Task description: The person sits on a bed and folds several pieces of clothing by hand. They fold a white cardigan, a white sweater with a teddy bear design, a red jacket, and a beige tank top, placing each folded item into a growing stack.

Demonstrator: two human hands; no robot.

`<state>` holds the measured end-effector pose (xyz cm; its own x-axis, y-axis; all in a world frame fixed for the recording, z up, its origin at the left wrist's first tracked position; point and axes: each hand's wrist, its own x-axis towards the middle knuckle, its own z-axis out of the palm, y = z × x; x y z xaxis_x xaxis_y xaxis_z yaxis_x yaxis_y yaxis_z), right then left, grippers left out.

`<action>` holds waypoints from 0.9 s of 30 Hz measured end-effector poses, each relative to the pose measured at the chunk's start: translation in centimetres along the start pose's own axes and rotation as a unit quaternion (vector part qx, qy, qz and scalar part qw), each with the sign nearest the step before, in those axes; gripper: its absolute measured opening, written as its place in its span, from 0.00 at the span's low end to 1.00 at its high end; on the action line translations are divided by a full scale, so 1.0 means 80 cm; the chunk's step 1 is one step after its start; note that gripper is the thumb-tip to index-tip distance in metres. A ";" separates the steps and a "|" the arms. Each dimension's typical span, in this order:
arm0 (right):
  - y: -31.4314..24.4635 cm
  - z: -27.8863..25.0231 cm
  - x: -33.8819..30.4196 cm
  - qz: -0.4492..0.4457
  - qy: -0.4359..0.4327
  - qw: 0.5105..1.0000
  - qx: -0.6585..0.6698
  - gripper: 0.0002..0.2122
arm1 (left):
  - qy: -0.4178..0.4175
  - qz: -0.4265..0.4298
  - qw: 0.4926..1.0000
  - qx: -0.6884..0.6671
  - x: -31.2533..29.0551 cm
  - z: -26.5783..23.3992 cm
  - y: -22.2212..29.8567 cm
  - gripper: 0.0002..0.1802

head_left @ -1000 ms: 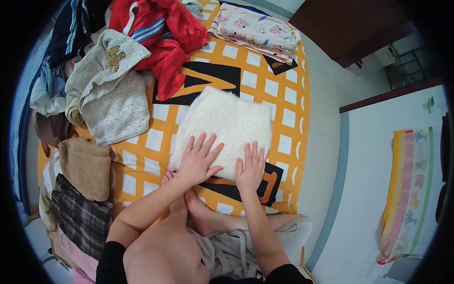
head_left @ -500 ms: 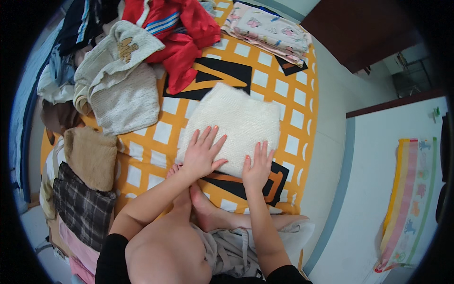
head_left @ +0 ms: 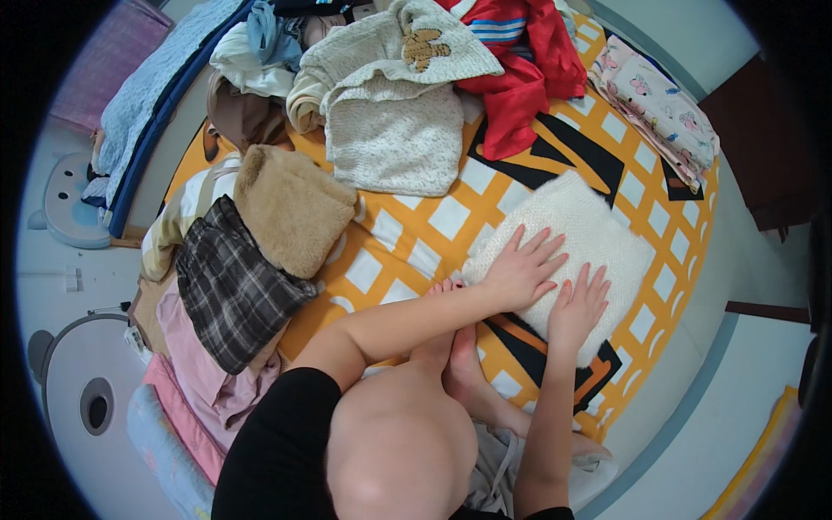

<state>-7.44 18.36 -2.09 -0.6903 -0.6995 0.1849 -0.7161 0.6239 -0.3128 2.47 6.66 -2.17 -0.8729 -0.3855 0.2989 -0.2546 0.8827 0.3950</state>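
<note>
A folded white knit garment [head_left: 598, 230], probably a sweater, lies flat on the orange and white checked bedspread [head_left: 381, 227]. My left hand [head_left: 523, 270] rests palm down on its near left part, fingers spread. Flat on the near right part is my right hand [head_left: 575, 314], its fingers stretched out. Neither hand grips anything. My bare feet [head_left: 462, 354] are close to the garment's near edge, partly behind my left forearm.
Left of me lie a folded tan fleece piece [head_left: 293, 208], a dark plaid garment [head_left: 238, 282] and pink cloth [head_left: 208, 342]. Farther off are a speckled cream sweater [head_left: 394, 130], a red striped jacket [head_left: 520, 95] and folded printed fabric [head_left: 654, 100]. The bed's right edge borders the floor.
The view has swung left, so everything sits farther right in the picture. Both hands stay on the white garment; the left has shifted slightly toward its middle, nearer the right hand.
</note>
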 end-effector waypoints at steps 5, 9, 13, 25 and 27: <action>0.013 0.020 -0.003 0.016 -0.025 0.998 -0.049 0.23 | -0.030 -0.030 0.999 -0.011 -0.006 0.013 -0.010 0.32; 0.023 0.015 -0.004 0.004 -0.019 0.999 -0.049 0.23 | -0.018 -0.042 0.999 0.000 -0.006 0.012 -0.012 0.34; 0.022 0.013 -0.001 0.021 -0.014 0.997 -0.069 0.24 | -0.020 -0.066 0.998 0.012 -0.005 0.008 -0.011 0.34; 0.028 0.025 -0.001 0.074 0.013 0.994 -0.075 0.26 | -0.042 -0.089 0.994 0.055 -0.006 0.007 -0.013 0.35; 0.031 0.025 0.003 0.092 0.015 0.992 -0.081 0.27 | -0.055 -0.095 0.993 0.050 -0.004 0.004 -0.015 0.35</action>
<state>-9.15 19.04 -4.73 -0.8119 -0.5593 0.1671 -0.5832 0.7896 -0.1906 2.87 5.83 -3.03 -0.8443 -0.5203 0.1280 -0.4536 0.8213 0.3460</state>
